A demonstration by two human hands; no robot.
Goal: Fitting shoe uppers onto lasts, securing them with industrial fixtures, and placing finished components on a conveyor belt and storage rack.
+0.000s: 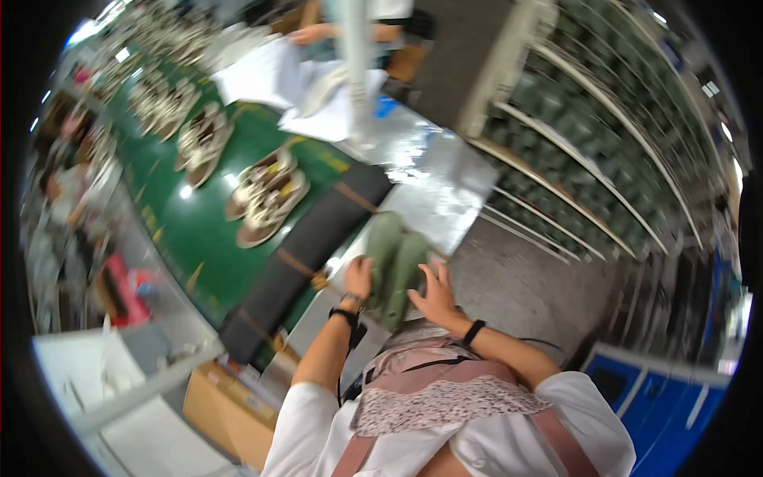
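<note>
Two green shoe lasts (389, 266) lie side by side in front of my waist, over the near end of the metal bench. My left hand (359, 278) is closed at the outer side of the left last, with a watch and a dark band on its wrist. At the other side, my right hand (435, 296) has its fingers spread against the edge of the right last. Its wrist carries a black band. The fingertips are slightly blurred. Beyond, on the green conveyor belt (179, 230), stands a pair of beige-and-brown shoes (270, 199).
A dark padded roller (306, 254) borders the belt's end. More shoes (203, 143) line the belt. Racks (572, 159) full of green lasts stand right. A cardboard box (230, 405) sits lower left, blue cabinets (660, 405) lower right. Other people work beyond the belt.
</note>
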